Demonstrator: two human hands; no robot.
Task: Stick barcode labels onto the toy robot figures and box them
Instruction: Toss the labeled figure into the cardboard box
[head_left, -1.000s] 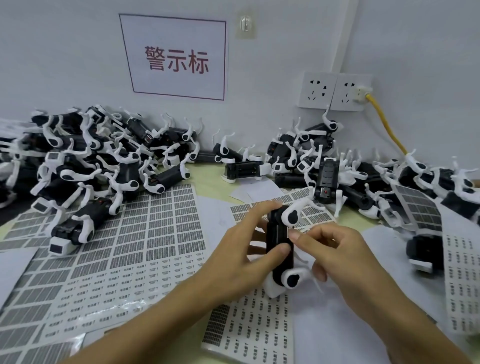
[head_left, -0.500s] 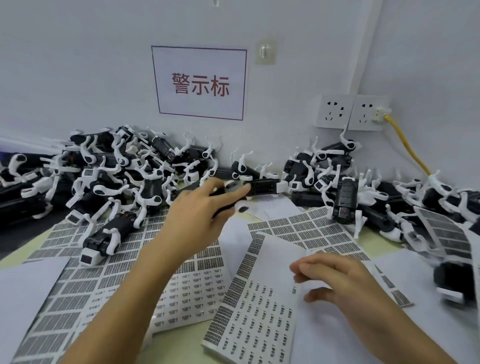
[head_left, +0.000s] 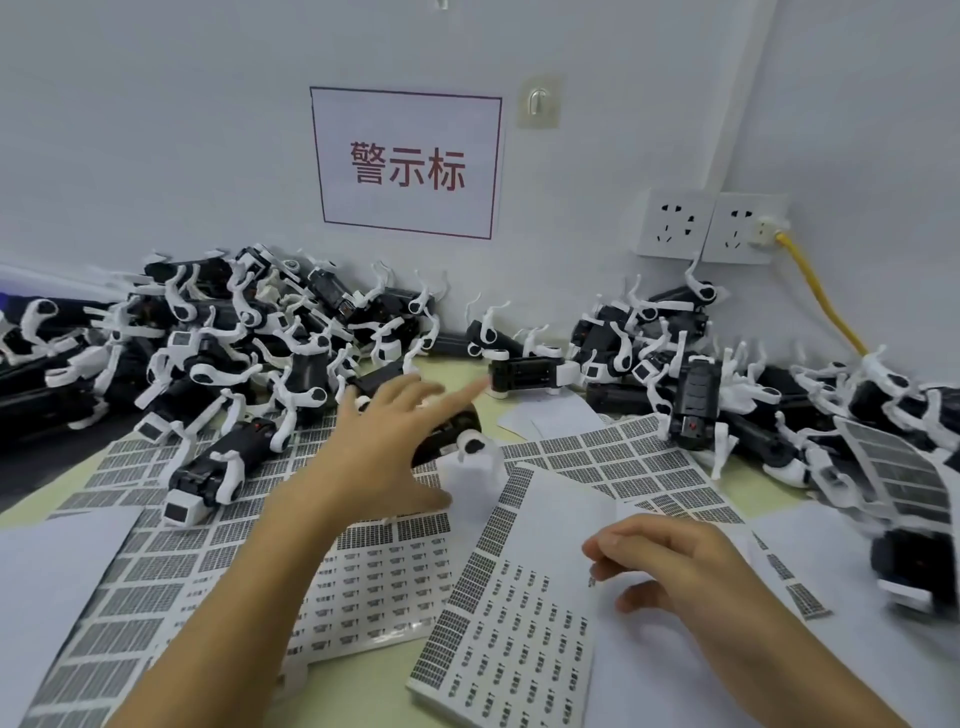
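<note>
Label sheets (head_left: 363, 571) cover the table; left hand (head_left: 387, 447) spread open, right hand's (head_left: 670, 561) grip pinches a label.

This is a small factory packing or labelling station. Dozens of identical black-and-white toy robot figures (head_left: 249, 332) lie heaped against the wall, sheets of printed barcode labels (head_left: 156, 561) cover the tabletop (head_left: 457, 371), and a printed workstation sign with red Chinese characters (head_left: 408, 163) hangs beside wall sockets (head_left: 709, 226).

L hand (head_left: 387, 447) released toy robot (head_left: 452, 434), fingers spread
</note>
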